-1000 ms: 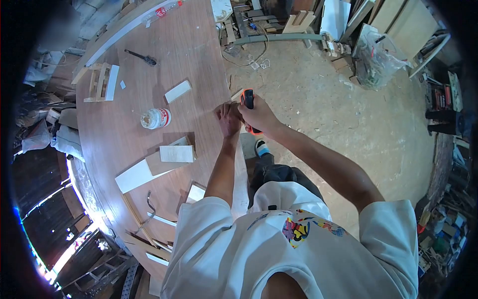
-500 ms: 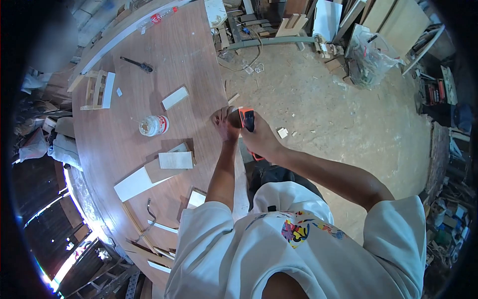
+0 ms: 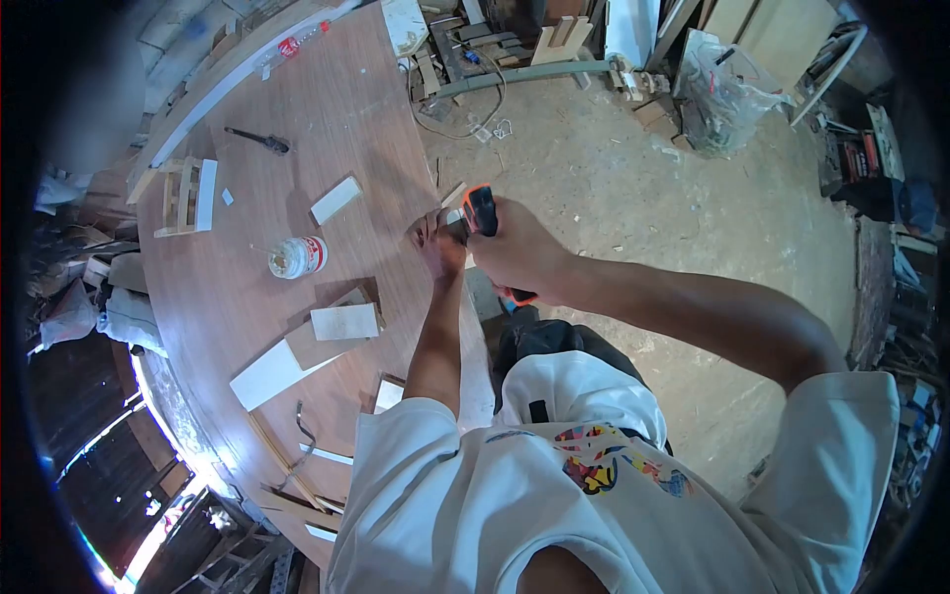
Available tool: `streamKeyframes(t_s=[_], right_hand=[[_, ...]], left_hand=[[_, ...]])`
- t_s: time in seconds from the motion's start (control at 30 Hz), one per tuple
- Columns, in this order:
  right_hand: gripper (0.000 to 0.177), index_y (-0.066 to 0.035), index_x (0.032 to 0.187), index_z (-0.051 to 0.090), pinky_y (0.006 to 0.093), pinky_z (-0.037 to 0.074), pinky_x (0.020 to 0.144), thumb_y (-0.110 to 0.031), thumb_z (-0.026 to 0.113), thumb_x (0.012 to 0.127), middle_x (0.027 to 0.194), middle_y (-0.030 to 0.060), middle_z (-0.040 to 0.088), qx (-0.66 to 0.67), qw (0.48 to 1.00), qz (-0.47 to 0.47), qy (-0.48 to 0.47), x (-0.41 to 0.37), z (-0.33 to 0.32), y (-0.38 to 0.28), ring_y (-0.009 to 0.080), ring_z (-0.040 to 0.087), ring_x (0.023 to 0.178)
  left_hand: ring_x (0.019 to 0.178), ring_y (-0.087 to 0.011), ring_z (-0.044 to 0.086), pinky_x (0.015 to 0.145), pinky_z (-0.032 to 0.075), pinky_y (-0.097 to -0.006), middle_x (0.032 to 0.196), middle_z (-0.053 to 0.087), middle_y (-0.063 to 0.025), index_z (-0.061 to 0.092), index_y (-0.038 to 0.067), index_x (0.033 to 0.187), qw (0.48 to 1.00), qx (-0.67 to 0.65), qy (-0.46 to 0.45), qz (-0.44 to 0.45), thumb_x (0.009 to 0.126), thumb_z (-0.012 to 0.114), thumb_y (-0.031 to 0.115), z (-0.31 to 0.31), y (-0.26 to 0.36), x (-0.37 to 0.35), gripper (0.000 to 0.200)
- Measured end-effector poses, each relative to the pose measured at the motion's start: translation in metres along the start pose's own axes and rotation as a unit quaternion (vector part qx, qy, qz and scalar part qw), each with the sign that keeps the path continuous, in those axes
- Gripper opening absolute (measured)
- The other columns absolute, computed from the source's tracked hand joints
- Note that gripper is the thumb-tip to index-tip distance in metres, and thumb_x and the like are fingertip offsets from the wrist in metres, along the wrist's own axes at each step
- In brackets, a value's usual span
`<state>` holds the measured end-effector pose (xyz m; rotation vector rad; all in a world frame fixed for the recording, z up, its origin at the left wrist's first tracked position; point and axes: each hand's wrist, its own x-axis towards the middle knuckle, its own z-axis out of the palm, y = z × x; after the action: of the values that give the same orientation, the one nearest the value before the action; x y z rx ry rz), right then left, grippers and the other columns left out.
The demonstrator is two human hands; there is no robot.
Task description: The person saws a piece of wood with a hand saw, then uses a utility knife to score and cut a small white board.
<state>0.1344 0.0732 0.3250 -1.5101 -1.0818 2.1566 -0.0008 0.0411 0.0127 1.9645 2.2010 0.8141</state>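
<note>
My right hand (image 3: 524, 247) is wrapped round an orange-and-black hand tool (image 3: 481, 210). Its upper end shows above my fist and an orange part shows below; a silvery part points toward my left hand. The tool's exact kind is hard to make out. At the table's right edge, my left hand (image 3: 440, 247) has its fingers curled close to the tool's front. What lies under them is hidden. Just beyond that hand, a pale wood strip (image 3: 453, 193) juts past the edge of the wood-topped table (image 3: 376, 213).
On the table are a white block (image 3: 336, 200), a jar (image 3: 298, 257), stacked white-faced boards (image 3: 344, 322), a black tool (image 3: 257, 140), a small wooden frame (image 3: 188, 196) and a plastic bottle (image 3: 302, 40). Scraps lie on the floor (image 3: 633, 218); a clear bag (image 3: 727, 104) stands at the back right.
My right hand and the tool have turned and shifted slightly up and left, and my right elbow has swung outward. The view has moved a little; my left hand stays at the table edge.
</note>
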Motion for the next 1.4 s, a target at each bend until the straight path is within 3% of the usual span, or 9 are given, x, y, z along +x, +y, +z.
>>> streamKeyframes(t_s=[0.07, 0.3, 0.4, 0.5, 0.57, 0.63, 1.1, 1.27, 1.4], right_hand=[[0.007, 0.0, 0.08, 0.049, 0.0328, 0.04, 0.038, -0.007, 0.048, 0.077, 0.059, 0.0096, 0.051, -0.05, 0.995, -0.023, 0.085, 0.043, -0.008, 0.041, 0.0173, 0.051, 0.043], [0.008, -0.003, 0.084, 0.046, 0.0334, 0.039, 0.035, -0.001, 0.043, 0.077, 0.057, 0.0102, 0.05, -0.028, 0.995, -0.01, 0.096, 0.135, 0.007, 0.098, 0.018, 0.049, 0.04], [0.006, -0.003, 0.079, 0.046, 0.0341, 0.038, 0.035, 0.0, 0.042, 0.076, 0.057, 0.0124, 0.051, -0.056, 0.988, -0.023, 0.14, 0.124, 0.007, 0.084, 0.0195, 0.05, 0.041], [0.004, -0.003, 0.078, 0.045, 0.034, 0.038, 0.035, 0.0, 0.043, 0.076, 0.056, 0.0105, 0.049, -0.04, 0.996, 0.003, 0.076, 0.086, 0.004, 0.05, 0.0188, 0.049, 0.04], [0.006, -0.004, 0.08, 0.044, 0.034, 0.037, 0.036, 0.0, 0.044, 0.076, 0.055, 0.0084, 0.047, -0.002, 0.999, 0.013, 0.045, 0.062, -0.005, 0.038, 0.0175, 0.047, 0.04], [0.006, -0.004, 0.081, 0.043, 0.0338, 0.038, 0.036, 0.0, 0.045, 0.077, 0.055, 0.0074, 0.046, 0.014, 0.998, 0.013, 0.064, 0.045, -0.01, 0.043, 0.0168, 0.047, 0.041], [0.015, -0.002, 0.097, 0.043, 0.0306, 0.042, 0.04, -0.003, 0.045, 0.082, 0.064, 0.0046, 0.046, -0.022, 0.995, -0.017, 0.1, 0.037, 0.003, 0.052, 0.0136, 0.049, 0.046], [0.013, -0.003, 0.095, 0.041, 0.0286, 0.04, 0.041, -0.003, 0.045, 0.082, 0.063, 0.0023, 0.042, 0.043, 0.999, -0.008, -0.013, 0.021, 0.01, 0.006, 0.011, 0.044, 0.045], [0.012, -0.004, 0.093, 0.04, 0.0275, 0.039, 0.041, -0.002, 0.045, 0.083, 0.062, 0.0019, 0.041, 0.057, 0.998, -0.008, -0.023, -0.011, 0.006, -0.01, 0.0095, 0.042, 0.045]], left_hand=[[0.105, -0.0226, 0.05, 0.09, 0.035, -0.0419, 0.107, 0.056, -0.0036, 0.061, 0.01, 0.102, 1.0, 0.004, 0.011, 0.008, 0.066, 0.065, 0.023, -0.001, 0.003, 0.005, 0.038], [0.104, -0.0214, 0.051, 0.089, 0.035, -0.0416, 0.104, 0.056, -0.0036, 0.06, 0.011, 0.099, 0.998, -0.057, 0.013, 0.016, 0.072, 0.06, 0.023, -0.013, 0.009, 0.006, 0.03], [0.104, -0.0208, 0.051, 0.09, 0.034, -0.0401, 0.102, 0.057, -0.0032, 0.061, 0.012, 0.099, 0.999, -0.029, -0.011, -0.011, 0.073, 0.059, 0.023, -0.009, 0.01, 0.009, 0.029], [0.101, -0.0206, 0.052, 0.09, 0.033, -0.0386, 0.1, 0.057, -0.0033, 0.061, 0.014, 0.099, 0.998, -0.031, -0.005, -0.051, 0.071, 0.06, 0.024, 0.013, -0.006, 0.0, 0.029], [0.1, -0.0207, 0.052, 0.089, 0.033, -0.0381, 0.099, 0.057, -0.0034, 0.061, 0.014, 0.098, 0.997, -0.053, 0.026, -0.047, 0.07, 0.061, 0.024, 0.016, -0.009, 0.0, 0.029], [0.099, -0.0214, 0.052, 0.089, 0.033, -0.0389, 0.099, 0.057, -0.0031, 0.061, 0.015, 0.097, 0.997, -0.026, 0.033, 0.07, 0.067, 0.064, 0.025, 0.009, -0.005, 0.002, 0.032], [0.099, -0.0217, 0.051, 0.089, 0.033, -0.0405, 0.101, 0.055, -0.0006, 0.06, 0.014, 0.097, 0.999, -0.026, 0.022, 0.034, 0.063, 0.066, 0.026, -0.004, 0.005, 0.005, 0.036], [0.101, -0.0217, 0.051, 0.09, 0.032, -0.0408, 0.103, 0.055, -0.0019, 0.06, 0.013, 0.099, 0.99, -0.115, 0.082, -0.011, 0.065, 0.065, 0.025, -0.008, 0.01, 0.007, 0.036], [0.104, -0.0218, 0.05, 0.094, 0.031, -0.0411, 0.105, 0.055, -0.0026, 0.06, 0.012, 0.101, 0.999, -0.042, 0.025, -0.01, 0.065, 0.064, 0.022, -0.007, 0.008, 0.006, 0.038]])
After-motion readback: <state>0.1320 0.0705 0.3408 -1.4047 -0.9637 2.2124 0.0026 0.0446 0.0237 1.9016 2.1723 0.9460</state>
